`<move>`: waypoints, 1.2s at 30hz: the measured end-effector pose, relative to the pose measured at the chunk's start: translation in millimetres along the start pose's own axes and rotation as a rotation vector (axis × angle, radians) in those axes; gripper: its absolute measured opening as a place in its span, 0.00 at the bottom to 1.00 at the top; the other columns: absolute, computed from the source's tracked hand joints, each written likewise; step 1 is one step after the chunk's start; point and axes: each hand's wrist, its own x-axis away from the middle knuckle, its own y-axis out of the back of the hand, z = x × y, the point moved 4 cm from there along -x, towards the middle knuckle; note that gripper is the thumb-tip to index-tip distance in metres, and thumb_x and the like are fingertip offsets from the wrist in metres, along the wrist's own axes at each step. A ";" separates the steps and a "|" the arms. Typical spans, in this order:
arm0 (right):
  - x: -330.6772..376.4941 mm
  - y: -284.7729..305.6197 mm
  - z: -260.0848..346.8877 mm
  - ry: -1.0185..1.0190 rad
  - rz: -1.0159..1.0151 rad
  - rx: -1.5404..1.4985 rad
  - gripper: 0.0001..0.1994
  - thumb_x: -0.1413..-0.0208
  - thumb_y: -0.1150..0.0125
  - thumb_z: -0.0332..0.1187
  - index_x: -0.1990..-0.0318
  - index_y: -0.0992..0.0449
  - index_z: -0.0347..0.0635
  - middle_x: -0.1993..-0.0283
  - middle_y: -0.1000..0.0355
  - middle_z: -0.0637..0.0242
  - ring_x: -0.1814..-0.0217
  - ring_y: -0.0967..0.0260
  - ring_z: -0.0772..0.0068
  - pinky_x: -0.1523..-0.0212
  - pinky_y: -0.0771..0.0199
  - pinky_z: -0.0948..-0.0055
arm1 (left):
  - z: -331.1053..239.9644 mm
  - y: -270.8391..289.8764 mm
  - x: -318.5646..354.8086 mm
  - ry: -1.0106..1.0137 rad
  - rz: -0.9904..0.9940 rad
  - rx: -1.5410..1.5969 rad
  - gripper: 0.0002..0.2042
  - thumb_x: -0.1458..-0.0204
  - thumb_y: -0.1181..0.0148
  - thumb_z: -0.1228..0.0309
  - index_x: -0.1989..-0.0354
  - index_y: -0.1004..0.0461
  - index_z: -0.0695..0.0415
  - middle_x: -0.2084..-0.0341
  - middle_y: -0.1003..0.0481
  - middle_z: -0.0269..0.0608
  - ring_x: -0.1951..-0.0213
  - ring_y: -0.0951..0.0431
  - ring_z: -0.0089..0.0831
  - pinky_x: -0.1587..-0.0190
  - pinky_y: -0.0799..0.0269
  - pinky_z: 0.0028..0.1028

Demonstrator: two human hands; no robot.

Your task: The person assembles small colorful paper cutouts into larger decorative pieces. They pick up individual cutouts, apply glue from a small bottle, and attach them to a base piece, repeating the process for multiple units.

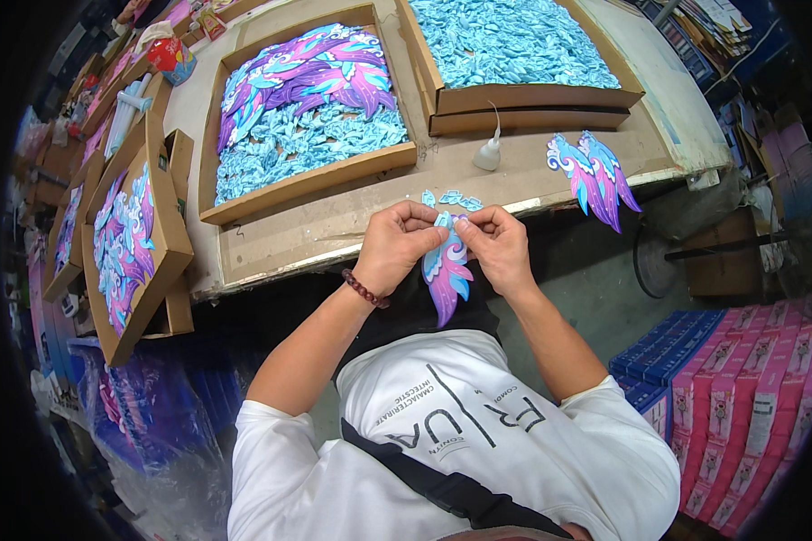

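Observation:
Both of my hands hold one wing-shaped cut-out point(447, 275), purple, pink and blue, just in front of the table edge. My left hand point(397, 245) pinches its top from the left, and a beaded bracelet sits on that wrist. My right hand point(496, 243) pinches the top from the right, pressing a small light-blue piece point(443, 219) onto the wing. A few more small blue pieces point(456, 199) lie on the table edge just beyond my fingers.
A small glue bottle point(488, 153) stands on the table, with a finished pair of wings point(594, 176) to its right. Cardboard trays hold blue pieces point(514, 41) and purple wings point(307, 90). Another tray of wings point(126, 239) leans at left. Pink and blue boxes point(740, 397) are stacked at right.

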 end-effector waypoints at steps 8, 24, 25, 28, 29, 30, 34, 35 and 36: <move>-5.9 -3.9 11.3 0.247 0.199 0.154 0.11 0.43 0.37 0.31 0.57 0.23 0.32 0.63 0.25 0.64 0.61 0.30 0.76 0.60 0.27 0.76 | -7.8 -12.1 11.3 -0.258 0.027 -0.367 0.09 0.45 0.40 0.80 0.58 0.29 0.69 0.66 0.22 0.44 0.61 0.21 0.26 0.58 0.23 0.24; 16.7 -11.0 -7.6 0.315 0.107 -0.177 0.11 0.44 0.35 0.31 0.60 0.23 0.31 0.58 0.27 0.66 0.59 0.31 0.77 0.57 0.28 0.78 | -18.6 -22.9 36.1 -0.650 -0.126 -1.012 0.08 0.50 0.39 0.75 0.62 0.24 0.60 0.73 0.24 0.45 0.70 0.23 0.45 0.69 0.28 0.35; 16.6 -10.7 -7.0 0.276 0.142 -0.235 0.11 0.44 0.35 0.31 0.60 0.23 0.31 0.58 0.27 0.66 0.59 0.31 0.77 0.56 0.28 0.78 | -20.0 -23.2 37.4 -0.675 -0.136 -1.027 0.07 0.51 0.39 0.76 0.62 0.24 0.60 0.74 0.24 0.45 0.71 0.23 0.45 0.70 0.28 0.35; 16.6 -9.1 -0.1 0.302 0.182 -0.117 0.11 0.45 0.34 0.32 0.61 0.23 0.32 0.58 0.27 0.66 0.59 0.30 0.77 0.58 0.28 0.78 | -23.3 -25.1 41.1 -0.749 -0.154 -1.049 0.07 0.53 0.39 0.77 0.64 0.25 0.60 0.75 0.25 0.44 0.72 0.24 0.44 0.71 0.29 0.35; 16.3 -8.5 3.3 0.353 0.176 -0.048 0.11 0.46 0.33 0.32 0.61 0.23 0.32 0.59 0.27 0.65 0.59 0.30 0.76 0.58 0.28 0.77 | -24.0 -25.2 41.8 -0.762 -0.153 -1.060 0.08 0.54 0.39 0.77 0.64 0.25 0.60 0.76 0.26 0.44 0.73 0.24 0.44 0.71 0.30 0.35; 15.5 -8.3 6.5 0.398 0.174 0.031 0.11 0.47 0.33 0.32 0.61 0.23 0.32 0.60 0.27 0.64 0.60 0.30 0.75 0.59 0.28 0.77 | -25.0 -25.2 42.4 -0.776 -0.152 -1.060 0.08 0.55 0.39 0.77 0.65 0.25 0.59 0.77 0.26 0.43 0.73 0.24 0.44 0.71 0.30 0.36; 17.5 -11.7 15.4 0.550 0.156 0.165 0.11 0.50 0.31 0.32 0.63 0.23 0.33 0.63 0.26 0.62 0.62 0.29 0.71 0.61 0.29 0.75 | -28.4 -24.8 46.4 -0.818 -0.128 -1.101 0.06 0.55 0.39 0.77 0.67 0.26 0.60 0.77 0.27 0.43 0.73 0.24 0.42 0.71 0.30 0.36; 18.5 -12.1 16.5 0.559 0.140 0.185 0.11 0.50 0.31 0.32 0.64 0.23 0.34 0.63 0.26 0.61 0.63 0.29 0.70 0.61 0.29 0.74 | -29.8 -24.5 47.7 -0.832 -0.116 -1.112 0.06 0.55 0.39 0.77 0.68 0.26 0.60 0.76 0.26 0.43 0.73 0.24 0.42 0.70 0.30 0.35; 21.3 -13.0 16.7 0.564 0.125 0.206 0.11 0.50 0.30 0.32 0.64 0.23 0.34 0.64 0.26 0.61 0.63 0.29 0.69 0.61 0.28 0.74 | -29.9 -24.8 48.9 -0.837 -0.105 -1.110 0.05 0.55 0.39 0.77 0.69 0.26 0.60 0.76 0.25 0.43 0.72 0.24 0.41 0.70 0.30 0.35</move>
